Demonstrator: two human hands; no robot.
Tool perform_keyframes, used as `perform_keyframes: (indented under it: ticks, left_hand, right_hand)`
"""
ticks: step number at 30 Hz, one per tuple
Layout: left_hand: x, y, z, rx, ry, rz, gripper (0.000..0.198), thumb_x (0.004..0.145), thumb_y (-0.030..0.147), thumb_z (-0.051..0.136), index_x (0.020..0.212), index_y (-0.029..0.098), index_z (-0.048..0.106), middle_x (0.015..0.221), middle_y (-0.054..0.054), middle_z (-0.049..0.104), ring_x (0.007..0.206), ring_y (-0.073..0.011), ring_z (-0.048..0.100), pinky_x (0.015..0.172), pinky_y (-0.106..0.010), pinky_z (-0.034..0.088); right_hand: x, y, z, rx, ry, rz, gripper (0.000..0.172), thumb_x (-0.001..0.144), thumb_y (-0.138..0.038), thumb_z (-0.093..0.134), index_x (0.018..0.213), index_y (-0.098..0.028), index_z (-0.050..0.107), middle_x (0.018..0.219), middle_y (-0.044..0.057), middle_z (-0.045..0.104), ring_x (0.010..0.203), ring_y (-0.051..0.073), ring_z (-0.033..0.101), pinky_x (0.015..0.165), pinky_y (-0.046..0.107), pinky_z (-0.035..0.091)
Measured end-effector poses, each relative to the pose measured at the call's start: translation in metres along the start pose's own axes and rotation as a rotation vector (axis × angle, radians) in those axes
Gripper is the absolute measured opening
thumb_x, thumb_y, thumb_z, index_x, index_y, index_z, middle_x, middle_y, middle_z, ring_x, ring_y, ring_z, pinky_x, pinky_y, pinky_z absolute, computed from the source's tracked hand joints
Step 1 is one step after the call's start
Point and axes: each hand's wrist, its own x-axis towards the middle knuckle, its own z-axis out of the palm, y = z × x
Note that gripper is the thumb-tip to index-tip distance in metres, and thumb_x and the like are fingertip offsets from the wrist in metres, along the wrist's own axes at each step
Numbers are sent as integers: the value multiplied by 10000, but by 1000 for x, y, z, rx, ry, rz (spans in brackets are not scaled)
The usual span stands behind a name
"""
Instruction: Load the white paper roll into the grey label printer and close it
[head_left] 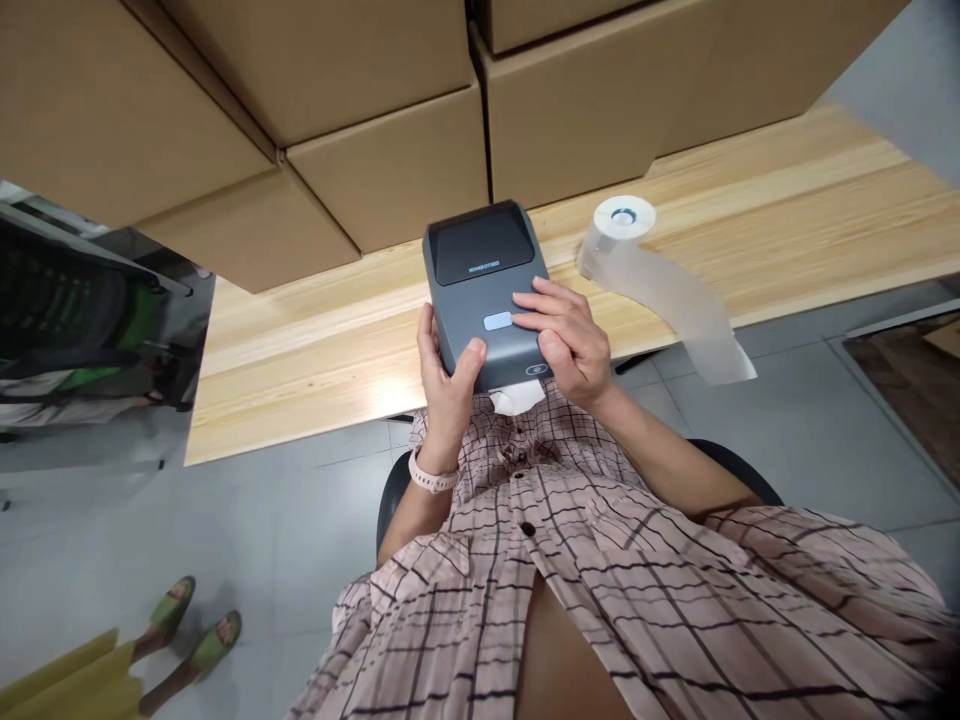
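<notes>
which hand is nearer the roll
Right. The right hand rests on the right part of the printer, nearer the roll but apart from it. The left hand holds the printer's left side, farther from the roll.

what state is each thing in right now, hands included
label printer: held, lid looks shut
paper slip: sticking out of the printer
left hand: gripping the printer's side
right hand: fingers on the printer's top, one at the button
paper roll: partly unrolled, loose end past the table edge
cardboard boxes: stacked
green slippers: worn
</notes>
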Motion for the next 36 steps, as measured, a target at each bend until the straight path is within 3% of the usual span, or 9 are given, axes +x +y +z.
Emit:
perform_keyframes:
  ticks: [4,6,11,21,28,30,32,34,36]
  left_hand:
    - [-35,-4,-12,30,130,-24,742,894,583,747,1531,334,459,1617,-82,509,1468,-265,531,1181,-398,485]
    - [-60,-5,-17,47,332,-49,452,921,622,686,1215,279,672,1201,-61,724,1054,-200,701,893,-335,578]
    - [-75,6,-2,-234,-444,-487,668,935,781,487,821,190,776,653,-39,686,481,-122,547,473,-287,369]
    - [-51,12,28,-274,-403,-492,595,868,728,667,757,156,783,637,-59,738,449,-104,552,483,-266,386]
    - [-49,6,-36,40,-755,-431,470,904,634,713,803,184,804,702,-55,752,566,-138,627,533,-259,459]
    - [-46,6,-62,49,-580,-367,447,917,595,718,721,197,767,612,-21,687,519,-125,575,506,-256,448]
    - [-42,9,-77,23,-149,-169,460,971,548,669,654,216,715,598,-2,649,542,-120,570,549,-254,486]
    - [-35,12,-78,37,151,26,362,1001,525,631,818,248,776,816,-28,757,782,-163,706,725,-290,585]
    - [-26,15,-66,60,183,112,366,1021,556,581,1184,294,779,1272,-63,775,1232,-230,706,1025,-390,594]
  right_hand:
    - [2,0,0,27,18,-29,437,1058,-373,373,1169,-309,791,1295,16,784,1372,277,646,1172,562,504]
    - [3,-1,0,19,2,-11,446,1058,-376,365,1169,-311,792,1296,15,781,1375,281,643,1176,574,498]
    - [3,-1,0,28,28,-8,437,1062,-372,365,1143,-315,790,1285,10,782,1372,276,644,1187,578,485]
    - [8,-5,-7,-25,-64,-7,393,1050,-338,417,1193,-318,783,1305,23,762,1342,292,624,1165,552,463]
    - [24,-22,-22,-262,-245,-89,238,1058,-344,550,1132,-362,776,1391,-22,719,1321,296,595,1221,614,295]
    - [27,-23,-22,-269,-257,-107,188,1052,-372,582,1098,-347,763,1411,-26,721,1414,316,552,1278,660,196]
    - [28,-21,-20,-208,-277,-109,182,1048,-402,585,1073,-326,749,1423,-21,721,1481,328,512,1301,688,166]
    - [24,-14,-18,-74,-276,-85,233,1059,-423,537,1095,-310,738,1492,-1,678,1527,326,480,1299,678,247]
    - [14,-4,-16,69,-203,-28,322,1079,-439,453,1228,-315,710,1613,21,570,1566,312,441,1285,648,336]
